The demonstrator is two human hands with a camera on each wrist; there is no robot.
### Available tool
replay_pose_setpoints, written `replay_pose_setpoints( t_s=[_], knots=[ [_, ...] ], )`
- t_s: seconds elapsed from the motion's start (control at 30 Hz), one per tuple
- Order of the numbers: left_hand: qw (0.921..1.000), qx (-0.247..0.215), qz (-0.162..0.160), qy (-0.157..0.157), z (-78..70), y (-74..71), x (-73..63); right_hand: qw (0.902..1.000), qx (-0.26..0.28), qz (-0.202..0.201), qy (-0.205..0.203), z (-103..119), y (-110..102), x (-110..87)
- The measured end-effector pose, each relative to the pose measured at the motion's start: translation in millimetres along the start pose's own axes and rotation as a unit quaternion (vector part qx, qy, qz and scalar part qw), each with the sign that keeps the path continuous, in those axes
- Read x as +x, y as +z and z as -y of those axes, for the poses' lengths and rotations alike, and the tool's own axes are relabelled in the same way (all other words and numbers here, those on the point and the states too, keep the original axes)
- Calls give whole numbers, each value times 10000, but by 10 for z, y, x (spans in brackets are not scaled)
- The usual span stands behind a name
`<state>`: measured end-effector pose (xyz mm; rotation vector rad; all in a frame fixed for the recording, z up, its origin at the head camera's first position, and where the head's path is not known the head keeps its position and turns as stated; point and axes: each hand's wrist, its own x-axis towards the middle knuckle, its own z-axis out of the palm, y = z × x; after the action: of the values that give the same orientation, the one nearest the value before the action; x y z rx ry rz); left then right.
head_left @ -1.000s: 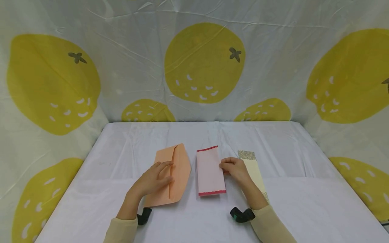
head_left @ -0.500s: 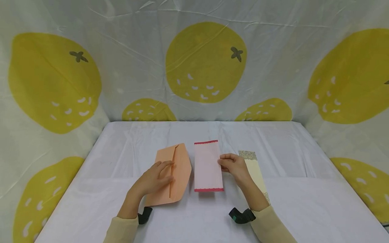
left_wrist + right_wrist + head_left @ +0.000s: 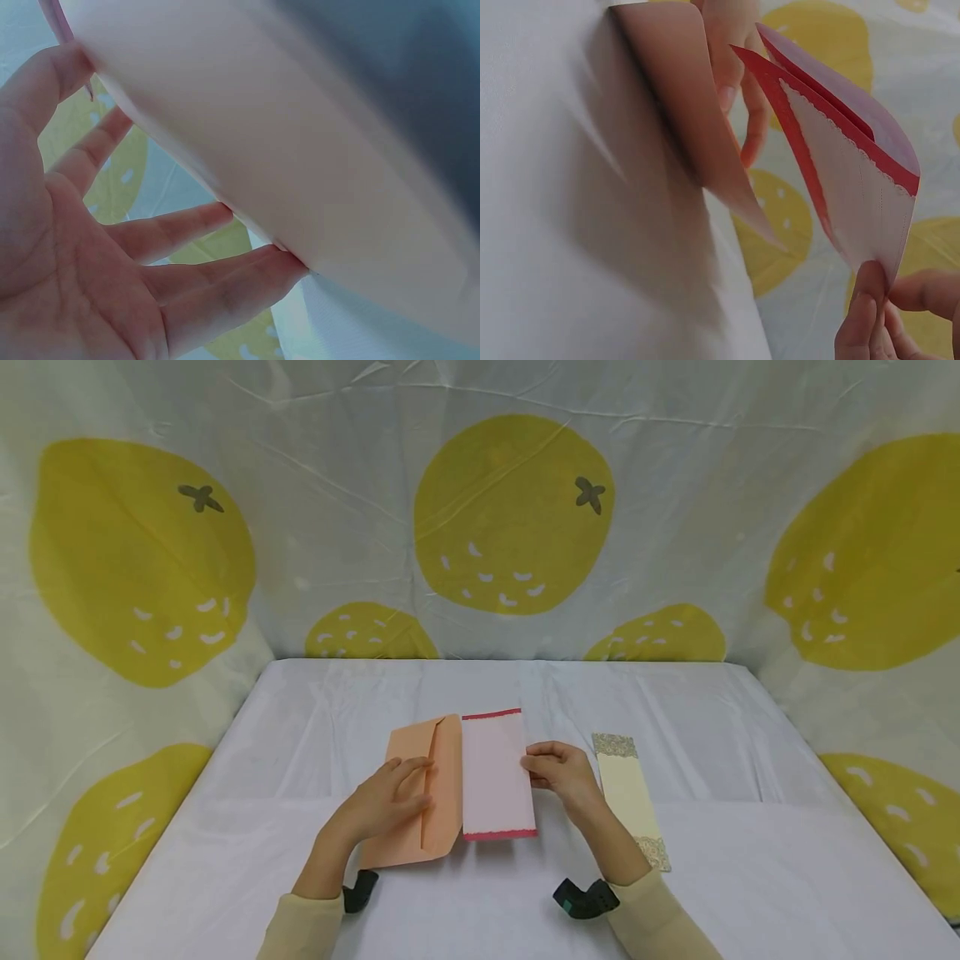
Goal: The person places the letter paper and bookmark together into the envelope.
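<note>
A peach envelope [image 3: 444, 802] lies at a slant left of the table's middle, its flap toward the right. My left hand [image 3: 378, 806] rests on it with loosely extended fingers; in the left wrist view the fingertips touch the envelope's pale surface [image 3: 270, 150]. My right hand [image 3: 564, 778] pinches the right edge of a folded pink card [image 3: 495, 777] with red scalloped strips at both ends. Between thumb and fingers the card [image 3: 855, 180] stands partly unfolded at its edge in the right wrist view. From above, the card's left side overlaps the envelope's flap.
A cream card [image 3: 624, 785] with gold glitter ends lies on the white tablecloth [image 3: 720, 893], right of my right hand. Black wrist-worn pieces [image 3: 587, 899] hang by both wrists. Lemon-printed cloth [image 3: 510, 510] walls the back and sides.
My right hand has carried the pink card leftward until it overlaps the envelope's flap. The cream card is now less covered by the right arm. My left hand has stayed on the envelope.
</note>
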<state>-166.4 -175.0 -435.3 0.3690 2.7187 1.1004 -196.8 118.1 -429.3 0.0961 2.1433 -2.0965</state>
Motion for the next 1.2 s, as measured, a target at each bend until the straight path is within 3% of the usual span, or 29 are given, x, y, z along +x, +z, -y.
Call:
replay_pose_setpoints(
  t_s=[0.23, 0.5, 1.2],
  knots=[
    [10000, 31, -6, -87, -14, 14, 3, 9999, 120, 59, 31, -36, 144, 19],
    [10000, 87, -26, 28, 8, 32, 13, 9998, 163, 35, 67, -73, 287, 26],
    [9999, 127, -43, -55, -17, 36, 12, 9993, -237, -264, -71, -81, 519, 72]
  ],
)
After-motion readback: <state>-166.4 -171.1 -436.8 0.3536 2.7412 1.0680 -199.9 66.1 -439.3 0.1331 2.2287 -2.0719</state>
